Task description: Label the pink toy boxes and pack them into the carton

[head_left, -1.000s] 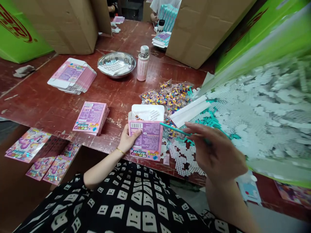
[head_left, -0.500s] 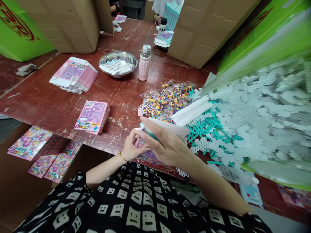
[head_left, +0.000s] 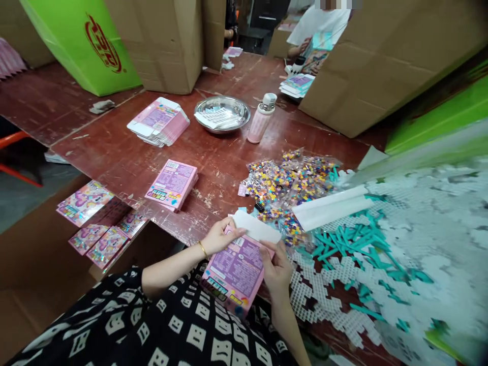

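Between my two hands is a pink and purple printed box, tilted over my lap, its white flap standing out at the far end. My left hand grips its upper left corner, thumb across the flap's base. On the opposite side my right hand holds the edge, thumb on the printed face. Just beyond the box lie small clear bags of colourful pieces. Teal sticks and white perforated plates are spread to the right of my right hand.
A stack of pink boxes sits left of my hands, with flat cartons behind it. Farther back are a metal bowl and a pink bottle. Finished-looking boxes lie in a carton below the table edge. Another person sits opposite.
My right hand has come down from above the box to its right edge. The box is now tilted into view, its white flap showing. The camera view has turned left.
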Tool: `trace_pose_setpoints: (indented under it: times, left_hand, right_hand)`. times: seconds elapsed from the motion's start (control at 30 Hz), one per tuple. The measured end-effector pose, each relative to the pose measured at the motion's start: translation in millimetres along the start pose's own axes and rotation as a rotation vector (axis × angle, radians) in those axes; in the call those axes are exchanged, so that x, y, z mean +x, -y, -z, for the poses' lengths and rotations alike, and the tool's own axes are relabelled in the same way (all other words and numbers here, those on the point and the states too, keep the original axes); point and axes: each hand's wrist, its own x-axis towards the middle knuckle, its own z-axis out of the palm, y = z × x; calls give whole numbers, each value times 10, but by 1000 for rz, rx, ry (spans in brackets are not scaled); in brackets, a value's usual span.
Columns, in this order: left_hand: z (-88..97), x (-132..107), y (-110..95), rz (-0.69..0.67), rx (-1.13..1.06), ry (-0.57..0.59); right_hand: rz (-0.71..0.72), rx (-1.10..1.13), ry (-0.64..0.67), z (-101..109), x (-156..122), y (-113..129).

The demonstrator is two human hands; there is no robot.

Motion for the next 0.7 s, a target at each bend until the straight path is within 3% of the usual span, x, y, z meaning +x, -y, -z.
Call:
trace_pose_setpoints:
  times: [0.07, 0.13, 0.27, 0.37, 0.47, 0.53, 0.7]
  left_hand:
    - [-9, 15, 29, -29, -125, -110]
    - [-2, -1, 4, -46, -192, -107]
    - [43, -51, -169, -21, -100, 17]
    - [43, -62, -257, -10, -137, -50]
    - [20, -57, -210, -20, -103, -87]
    - [6, -60, -126, -61, -45, -103]
    - [-27, -138, 55, -110, -53, -143]
  right_hand:
    - [-52, 79, -107, -47, -3, 63]
    - [-118, 221, -106, -43, 39, 148]
    - [-325, 279, 163, 90, 224, 303]
    - [-445, 278, 290, 204, 402, 328]
    - [-598, 340, 409, 260, 507, 258]
    - [-569, 326, 494, 281, 501, 194]
    - [-274, 261, 633, 279, 365, 92]
